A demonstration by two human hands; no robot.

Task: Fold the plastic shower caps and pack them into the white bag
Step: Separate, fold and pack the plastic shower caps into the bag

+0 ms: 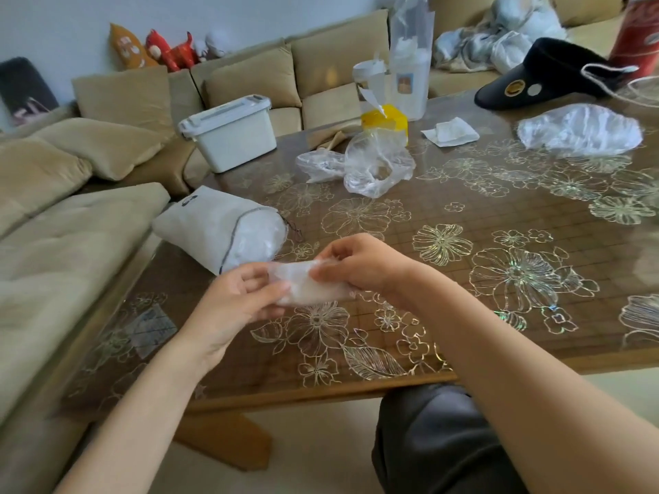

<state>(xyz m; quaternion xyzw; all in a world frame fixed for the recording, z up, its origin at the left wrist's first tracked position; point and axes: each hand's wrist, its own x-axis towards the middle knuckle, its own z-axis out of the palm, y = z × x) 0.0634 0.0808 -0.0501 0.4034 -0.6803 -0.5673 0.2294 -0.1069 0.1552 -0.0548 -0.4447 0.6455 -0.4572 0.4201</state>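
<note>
Both hands held a folded shower cap (303, 283) between them, just above the bench (463, 215) and toward its near left corner. The left hand (235, 297) pinched the cap's left end, thumb on top and fingers curled beneath. The right hand (356, 263) gripped the right end from above, with its fingers bent over the bundle. The cap was thin, milky, translucent film, gathered into a flattish oblong wad with soft creases.

The white bag (207, 226) lay on its side at the bench's left edge, just beyond the left hand and not touching either hand. It was a soft, matte fabric pouch with a dark drawstring line around its rim. Its mouth faced right and showed glossy, crumpled plastic inside.

Toward the far right corner lay a spread shower cap (579, 130), puffed and rounded, its shiny film finely wrinkled. Near the middle of the far edge sat crumpled clear plastic bags (374, 162), limp and glassy, with a yellow box (387, 119) just behind them and a folded white tissue (451, 131) to their right. A black visor (535, 76) with a round gold badge rested at the far right.

The bench top was brown beneath a glossy clear cover printed with pale outlined flowers. A rigid white lidded box (231, 131) stood off the far left corner, by the beige cushioned sofa (71, 244).
</note>
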